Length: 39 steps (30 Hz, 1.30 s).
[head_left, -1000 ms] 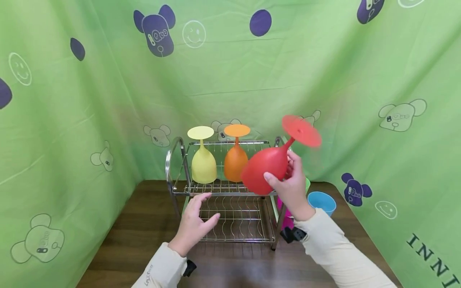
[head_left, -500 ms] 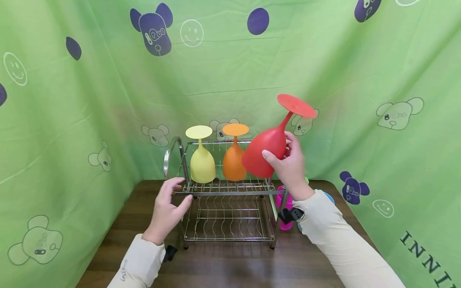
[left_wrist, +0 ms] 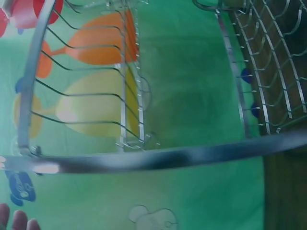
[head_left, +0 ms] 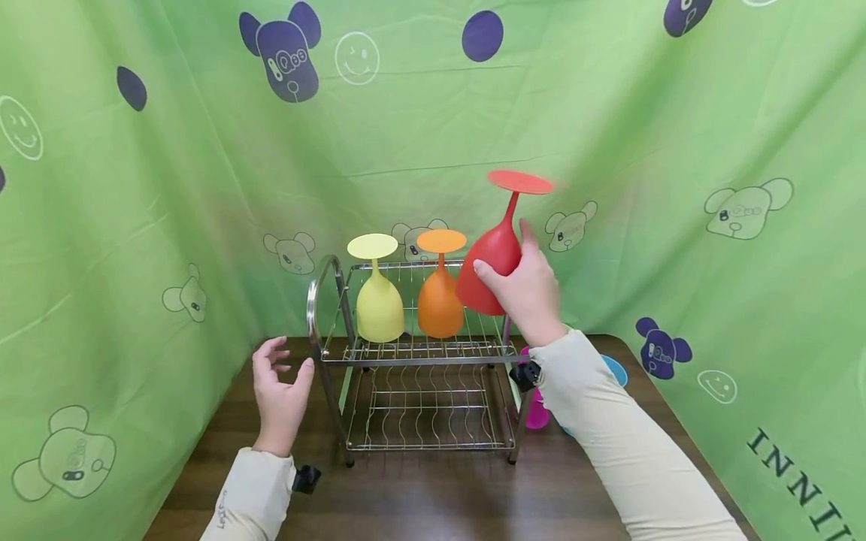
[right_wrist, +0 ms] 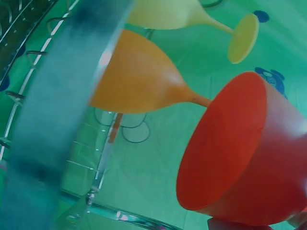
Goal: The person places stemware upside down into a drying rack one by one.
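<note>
My right hand [head_left: 532,291] grips the bowl of a red plastic wine glass [head_left: 492,259], turned upside down and slightly tilted above the right end of the rack's top shelf. In the right wrist view the red glass [right_wrist: 268,158] shows its open rim, apart from the shelf. Upside down on that shelf stand an orange wine glass [head_left: 440,304] and a yellow wine glass [head_left: 380,308]. My left hand [head_left: 279,402] is held off the rack's left side, fingers loosely bent and holding nothing; only its fingertips [left_wrist: 19,220] appear in the left wrist view.
The two-tier metal dish rack [head_left: 426,361] stands on a brown wooden table [head_left: 433,496]. Its lower tier [head_left: 431,421] has wavy wire dividers. Right of it, partly hidden by my right arm, are a magenta cup [head_left: 537,412] and a blue cup [head_left: 614,370]. A green printed curtain [head_left: 419,128] surrounds the table.
My right hand has raised the red wine glass, brought it left and turned it closer to upright-inverted. My left hand has moved left, away from the front of the rack.
</note>
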Available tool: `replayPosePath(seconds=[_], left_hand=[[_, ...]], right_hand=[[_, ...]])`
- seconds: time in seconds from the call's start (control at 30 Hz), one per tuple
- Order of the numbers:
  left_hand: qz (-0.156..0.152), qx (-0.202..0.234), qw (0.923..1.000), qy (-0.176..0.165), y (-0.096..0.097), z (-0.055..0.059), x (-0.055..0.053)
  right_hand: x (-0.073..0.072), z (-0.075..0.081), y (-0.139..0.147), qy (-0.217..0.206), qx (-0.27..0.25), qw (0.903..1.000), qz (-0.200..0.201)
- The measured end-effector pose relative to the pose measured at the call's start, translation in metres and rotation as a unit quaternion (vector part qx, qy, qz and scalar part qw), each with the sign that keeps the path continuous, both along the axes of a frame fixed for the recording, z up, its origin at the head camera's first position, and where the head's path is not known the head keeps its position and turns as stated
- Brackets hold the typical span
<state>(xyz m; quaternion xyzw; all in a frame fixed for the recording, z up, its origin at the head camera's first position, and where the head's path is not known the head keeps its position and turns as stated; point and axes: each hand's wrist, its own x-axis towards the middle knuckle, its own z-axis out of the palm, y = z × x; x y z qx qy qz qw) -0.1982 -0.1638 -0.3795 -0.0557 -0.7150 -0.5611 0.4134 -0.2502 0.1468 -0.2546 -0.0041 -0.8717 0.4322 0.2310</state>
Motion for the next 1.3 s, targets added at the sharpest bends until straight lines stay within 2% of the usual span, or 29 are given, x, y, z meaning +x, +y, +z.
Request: replayPosePath(seconds=[0.2,0.4,0.53,0.67,0.77,0.87,1.1,1.3], left_hand=[[-0.017,-0.012,0.9942,-0.106,-0.004,-0.015,-0.004],[-0.055,-0.051,0.9820,-0.173,-0.006,-0.023,-0.007],[-0.060,-0.084,0.9727,-0.208,-0.005,-0.025,-0.010],[-0.030,-0.121,0.9690,-0.214,-0.002,-0.026,-0.013],[-0.001,-0.136,0.9687,-0.208,-0.001,-0.026,-0.015],[0.014,-0.148,0.9683,-0.201,-0.002,-0.025,-0.016],[0.009,-0.171,0.9658,-0.194,-0.003,-0.026,-0.016],[0.017,-0.176,0.9667,-0.185,-0.003,-0.029,-0.016]], right_hand=[[-0.006,-0.008,-0.002,0.004,0.062,0.9981,0.002],[-0.012,-0.010,-0.003,-0.014,0.093,0.9956,0.002],[-0.016,-0.011,-0.004,-0.036,0.115,0.9927,-0.002],[-0.021,-0.010,-0.007,-0.055,0.128,0.9902,-0.011],[-0.027,-0.008,-0.010,-0.069,0.130,0.9889,-0.019],[-0.033,-0.007,-0.011,-0.086,0.145,0.9853,-0.025],[-0.047,-0.007,-0.009,-0.110,0.169,0.9788,-0.035],[-0.052,-0.005,-0.008,-0.145,0.189,0.9709,-0.022]])
